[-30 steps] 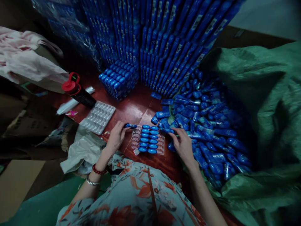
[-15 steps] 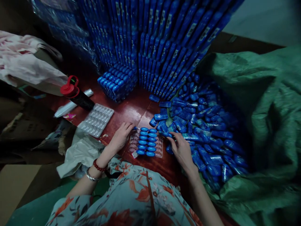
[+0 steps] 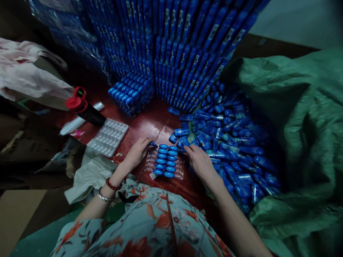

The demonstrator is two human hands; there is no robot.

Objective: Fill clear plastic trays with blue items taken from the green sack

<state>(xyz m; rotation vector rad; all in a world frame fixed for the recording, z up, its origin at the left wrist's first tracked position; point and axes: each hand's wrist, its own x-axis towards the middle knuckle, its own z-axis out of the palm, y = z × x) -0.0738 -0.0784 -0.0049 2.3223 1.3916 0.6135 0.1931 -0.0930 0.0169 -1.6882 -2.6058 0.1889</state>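
Left hand pinching blue packet; right hand, grip unclear, now nearer tray.

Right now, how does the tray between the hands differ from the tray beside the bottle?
The middle tray holds two columns of blue pieces; the side tray shows none. The middle tray lets the red table show through; the side tray looks greyish. Both have rows of moulded pockets.
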